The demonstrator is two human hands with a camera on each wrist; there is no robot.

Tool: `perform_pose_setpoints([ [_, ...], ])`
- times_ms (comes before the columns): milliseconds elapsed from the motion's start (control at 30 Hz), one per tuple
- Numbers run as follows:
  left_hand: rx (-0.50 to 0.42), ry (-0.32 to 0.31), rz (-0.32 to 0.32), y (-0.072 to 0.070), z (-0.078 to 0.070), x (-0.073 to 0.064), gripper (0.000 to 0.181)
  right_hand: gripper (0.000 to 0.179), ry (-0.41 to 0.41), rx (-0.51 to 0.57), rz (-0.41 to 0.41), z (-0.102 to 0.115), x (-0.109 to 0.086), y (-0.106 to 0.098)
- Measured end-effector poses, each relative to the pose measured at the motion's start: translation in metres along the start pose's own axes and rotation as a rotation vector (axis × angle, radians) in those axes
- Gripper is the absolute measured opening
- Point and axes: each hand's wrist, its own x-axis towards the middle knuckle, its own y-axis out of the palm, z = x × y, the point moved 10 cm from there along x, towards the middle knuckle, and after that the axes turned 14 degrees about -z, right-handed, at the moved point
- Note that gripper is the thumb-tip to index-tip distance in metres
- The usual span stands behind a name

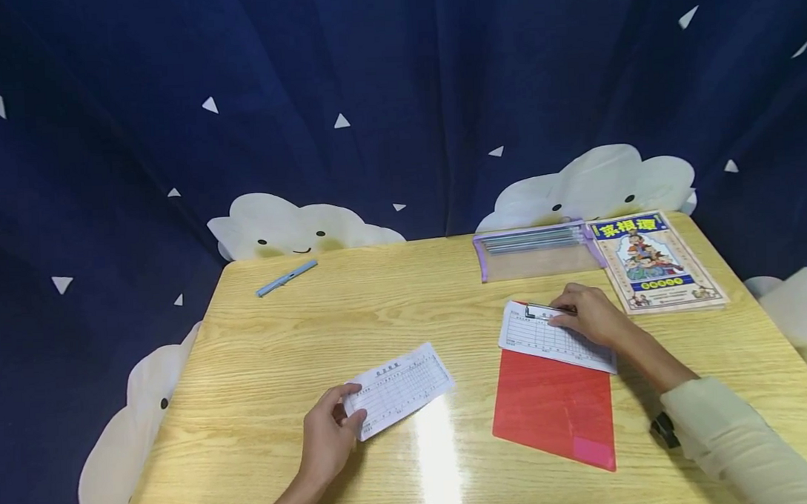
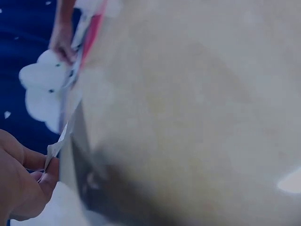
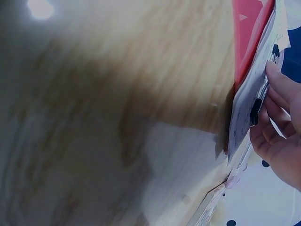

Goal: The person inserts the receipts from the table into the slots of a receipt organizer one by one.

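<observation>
My left hand (image 1: 328, 436) pinches the left end of a white printed form (image 1: 402, 389), a slip with a ruled grid. In the left wrist view the form (image 2: 57, 143) is seen nearly edge-on between thumb and fingers, lifted off the table. At the right, my right hand (image 1: 589, 316) grips the top of a red clipboard (image 1: 552, 402) at its metal clip (image 1: 535, 311). Similar printed forms (image 1: 547, 341) lie across the board's upper part, under the clip. In the right wrist view, the thumb lies on the clip (image 3: 255, 111) and the other fingers are behind the board.
Behind the clipboard is a clear pencil case (image 1: 540, 266) with purple edges and pencils inside. A comic-style booklet (image 1: 657, 265) lies to its right. A blue pen (image 1: 286, 278) rests at the back left of the wooden table (image 1: 247, 361). A dark blue curtain (image 1: 398, 96) hangs behind.
</observation>
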Motion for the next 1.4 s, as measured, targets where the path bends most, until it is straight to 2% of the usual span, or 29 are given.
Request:
perform_pose_setpoints([
  [233,-0.14,-0.094,-0.031,-0.005,-0.013,0.023,0.04,0.024,0.004,0.0,-0.005,-0.001,0.0,0.001],
  [333,-0.204,-0.106,-0.029,-0.002,-0.024,0.035,0.04,0.023,0.01,-0.003,-0.005,-0.002,0.0,0.0],
  [467,-0.299,-0.083,0.002,0.01,-0.048,0.049,0.039,0.022,0.023,-0.002,0.007,-0.003,-0.001,0.0],
  [567,-0.329,-0.053,0.082,0.028,-0.067,0.055,0.039,0.023,0.033,-0.008,0.01,-0.006,-0.002,0.001],
  [733,-0.256,0.018,0.276,0.066,-0.092,0.058,0.039,0.023,0.023,-0.011,-0.003,-0.006,-0.001,0.002],
  [833,-0.231,0.062,0.382,0.088,-0.101,0.056,0.038,0.022,0.02,-0.003,-0.009,-0.006,-0.001,0.002],
  [1000,-0.199,0.125,0.513,0.123,-0.113,0.054,0.037,0.023,0.019,-0.003,-0.011,-0.006,-0.001,0.0],
  [1200,-0.098,0.204,0.582,0.165,-0.124,0.052,0.034,0.024,0.003,0.006,-0.007,-0.003,0.0,-0.002],
  [1400,-0.147,0.205,0.544,0.196,-0.135,0.049,0.031,0.024,0.006,0.008,0.002,-0.003,0.0,0.0],
])
